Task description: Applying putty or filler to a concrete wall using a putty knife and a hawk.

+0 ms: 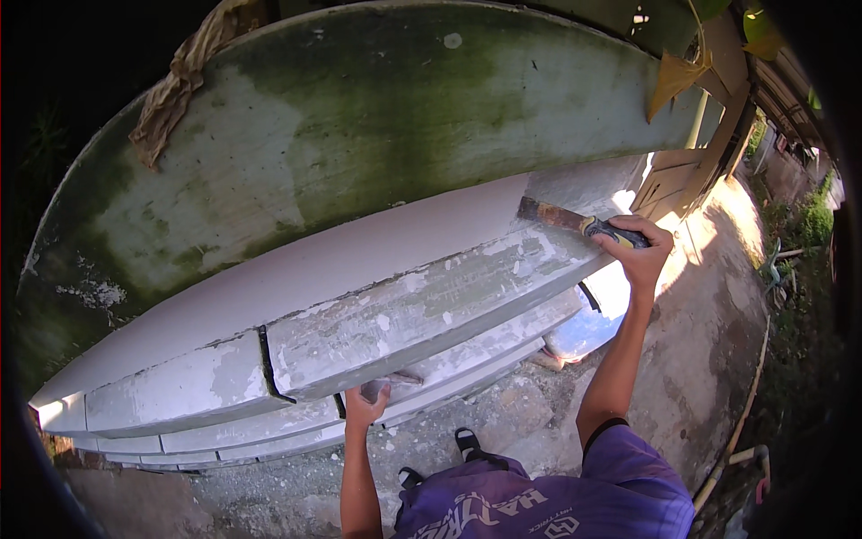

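At the right of the frame, just above centre, the right hand (643, 253) is closed around the dark, yellow-marked handle of a putty knife (573, 219). Its rusty flat blade points toward the upper left and is laid against the wall (359, 153), at the spot where a smooth pale band (341, 260) of fresh coating meets the bare grey surface. The right forearm is stretched up from the lower right, with a purple sleeve at the shoulder.

Below centre, the left hand (366, 404) is pressed up against the underside of the stepped moulding (422, 310). Its fingers are curled, and a small flat tool (400, 381) shows beside them; whether the hand grips it cannot be told, since the fingers hide the contact.

The moulding is seen running from lower left to right in several ledges, patched with white filler over grey, with dark vertical cracks at the joints. Above it, the wall is stained green and grey. A crumpled brown cloth (175, 90) is draped over the wall's top edge at upper left. A yellow dry leaf (675, 79) hangs at upper right.

Rough concrete ground (700, 359) is recorded along the lower right, sunlit in part. Dark sandals (467, 442) are visible at bottom centre, above the purple shirt (548, 499).
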Available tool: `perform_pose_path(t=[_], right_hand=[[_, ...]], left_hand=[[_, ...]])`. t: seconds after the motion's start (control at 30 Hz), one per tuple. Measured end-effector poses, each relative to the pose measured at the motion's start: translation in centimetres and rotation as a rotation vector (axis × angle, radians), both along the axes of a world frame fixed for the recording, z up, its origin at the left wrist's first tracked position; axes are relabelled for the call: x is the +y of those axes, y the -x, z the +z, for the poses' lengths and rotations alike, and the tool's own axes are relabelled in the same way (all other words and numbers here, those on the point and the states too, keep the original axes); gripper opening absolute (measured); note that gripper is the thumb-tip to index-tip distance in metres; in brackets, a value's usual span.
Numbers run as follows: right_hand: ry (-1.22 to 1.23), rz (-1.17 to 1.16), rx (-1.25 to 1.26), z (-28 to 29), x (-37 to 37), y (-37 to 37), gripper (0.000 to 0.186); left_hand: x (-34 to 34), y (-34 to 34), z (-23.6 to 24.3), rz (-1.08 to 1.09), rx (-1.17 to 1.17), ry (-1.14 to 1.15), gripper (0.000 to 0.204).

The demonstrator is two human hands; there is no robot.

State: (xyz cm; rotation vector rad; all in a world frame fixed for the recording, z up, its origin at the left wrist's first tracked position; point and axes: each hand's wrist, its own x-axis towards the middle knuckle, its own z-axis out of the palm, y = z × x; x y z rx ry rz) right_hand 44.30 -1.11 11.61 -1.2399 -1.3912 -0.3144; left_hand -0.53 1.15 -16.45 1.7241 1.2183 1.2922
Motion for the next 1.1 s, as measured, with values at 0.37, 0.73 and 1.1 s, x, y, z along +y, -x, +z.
perform_pose_path(t=[0.37,0.73,1.1], right_hand=[[0.066,0.006,0.106,-1.4,0.0,0.5,0.031],[0.015,-0.01,0.124,-0.8,0.0,1.0,0.027],[-0.016,-0.03,0.084,-0.7,0.0,1.2,0.026]], left_hand=[[0.3,0.2,-1.1,0.026,0.027,-0.045,0.042],[0.7,0.0,-2.7,0.064,0.031,-0.125,0.05],[1.0,0.2,-2.5,0.034,0.055,-0.165,0.052]])
